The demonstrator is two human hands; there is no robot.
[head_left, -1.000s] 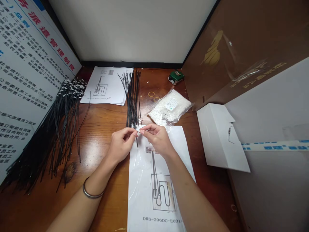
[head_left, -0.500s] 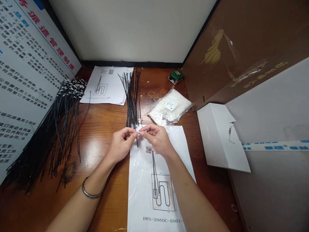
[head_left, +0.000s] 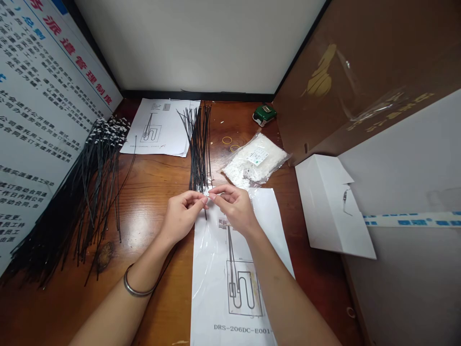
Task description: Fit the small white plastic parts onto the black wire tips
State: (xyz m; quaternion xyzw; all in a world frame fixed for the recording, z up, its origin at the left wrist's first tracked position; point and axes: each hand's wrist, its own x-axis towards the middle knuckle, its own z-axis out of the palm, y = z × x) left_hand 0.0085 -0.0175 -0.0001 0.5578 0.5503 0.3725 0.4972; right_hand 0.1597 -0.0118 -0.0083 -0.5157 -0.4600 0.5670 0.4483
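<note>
My left hand (head_left: pixel 182 215) and my right hand (head_left: pixel 233 205) meet fingertip to fingertip above the top edge of a drawing sheet (head_left: pixel 236 269). Both are pinched shut on one small white connector (head_left: pixel 206 193) with a thin black wire (head_left: pixel 205 211) hanging below it. Just beyond my fingers lies a bundle of bare black wires (head_left: pixel 199 144). A clear bag of white connectors (head_left: pixel 254 161) sits to the right of that bundle. A metal bangle is on my left wrist.
A large heap of black wires with white ends (head_left: pixel 86 192) fills the left of the wooden desk (head_left: pixel 154 182). A second drawing sheet (head_left: pixel 158 127), a green tape measure (head_left: pixel 264 114), a white folded card (head_left: pixel 329 206) and brown board (head_left: pixel 360 72) stand around.
Almost nothing has changed. My fingers have shifted slightly on the connector; both hands stay at the same spot.
</note>
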